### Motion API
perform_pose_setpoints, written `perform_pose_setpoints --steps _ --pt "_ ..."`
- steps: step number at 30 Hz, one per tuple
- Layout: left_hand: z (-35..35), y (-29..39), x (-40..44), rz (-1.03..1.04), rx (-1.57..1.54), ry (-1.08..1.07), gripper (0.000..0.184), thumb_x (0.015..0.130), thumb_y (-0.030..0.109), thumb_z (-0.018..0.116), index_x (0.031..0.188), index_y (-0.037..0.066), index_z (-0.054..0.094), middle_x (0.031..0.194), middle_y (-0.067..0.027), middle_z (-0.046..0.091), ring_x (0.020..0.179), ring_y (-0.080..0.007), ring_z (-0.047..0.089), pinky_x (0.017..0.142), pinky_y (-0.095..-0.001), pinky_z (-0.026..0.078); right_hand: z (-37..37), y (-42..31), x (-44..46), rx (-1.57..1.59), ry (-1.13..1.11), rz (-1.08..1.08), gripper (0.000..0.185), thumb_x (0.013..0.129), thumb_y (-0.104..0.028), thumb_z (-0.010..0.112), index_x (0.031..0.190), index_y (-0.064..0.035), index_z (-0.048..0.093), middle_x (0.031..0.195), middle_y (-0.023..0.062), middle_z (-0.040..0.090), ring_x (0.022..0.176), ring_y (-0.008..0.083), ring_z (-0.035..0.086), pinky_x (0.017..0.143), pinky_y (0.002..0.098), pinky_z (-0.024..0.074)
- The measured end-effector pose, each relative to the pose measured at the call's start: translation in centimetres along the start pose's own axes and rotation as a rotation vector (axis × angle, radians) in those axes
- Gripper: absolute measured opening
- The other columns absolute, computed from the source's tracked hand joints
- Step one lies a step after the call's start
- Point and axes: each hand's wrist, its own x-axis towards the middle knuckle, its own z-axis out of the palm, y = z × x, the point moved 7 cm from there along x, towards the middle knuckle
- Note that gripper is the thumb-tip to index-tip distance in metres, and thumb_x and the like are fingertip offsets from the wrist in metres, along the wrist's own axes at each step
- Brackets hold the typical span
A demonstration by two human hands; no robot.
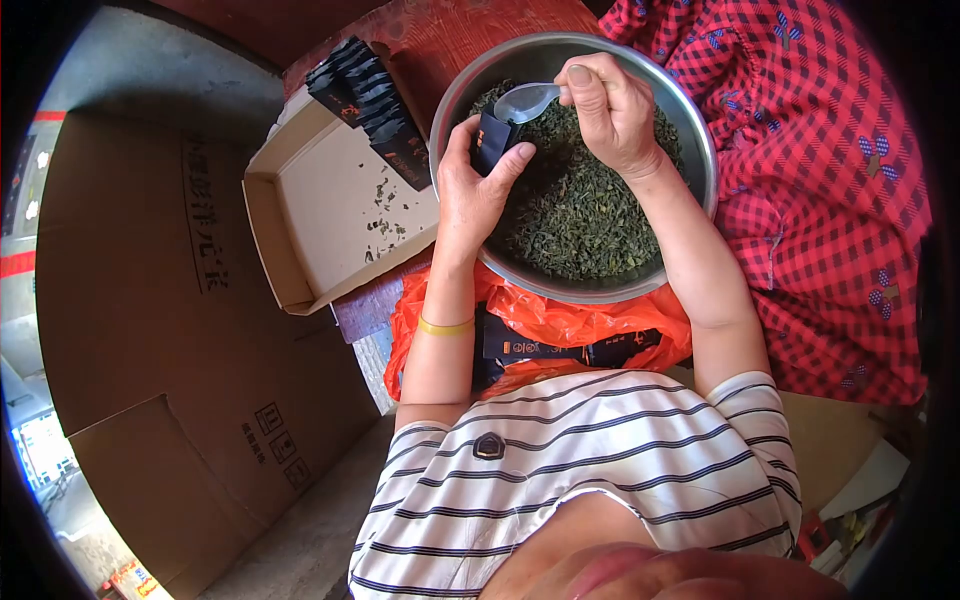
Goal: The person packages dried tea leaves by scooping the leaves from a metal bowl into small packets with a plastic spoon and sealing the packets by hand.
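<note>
A wide metal bowl (708,190) holds a heap of dark green dried leaves (585,225). Over its left side, my left hand (475,190) grips a small black packet (493,143) between thumb and fingers. My right hand (615,115) is closed on the handle of a clear spoon (527,101), whose bowl end rests at the packet's upper edge. Whether leaves are in the spoon or inside the packet, I cannot tell.
Left of the bowl, a shallow cardboard tray (325,205) holds scattered leaf bits, with a row of black packets (368,105) along its far edge. An orange-red bag (405,335) with black packets lies below the bowl. Checked cloth (820,200) is right; a large carton (190,330) stands left.
</note>
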Motion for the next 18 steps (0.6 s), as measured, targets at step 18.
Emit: perform_pose_setpoints --steps 18 --pt "-0.1 0.0 0.3 0.029 0.008 0.002 0.057 0.08 0.032 0.082 0.117 -0.005 0.059 0.097 -0.0117 0.067 0.089 -0.0171 0.061 0.083 -0.0301 0.049 -6.6 -12.6 6.1 0.401 0.437 -0.171 0.012 0.094 -0.016 0.064 0.096 -0.0044 0.066 0.086 0.0046 0.07 0.071 0.0131 0.064 0.063 0.0257 0.049"
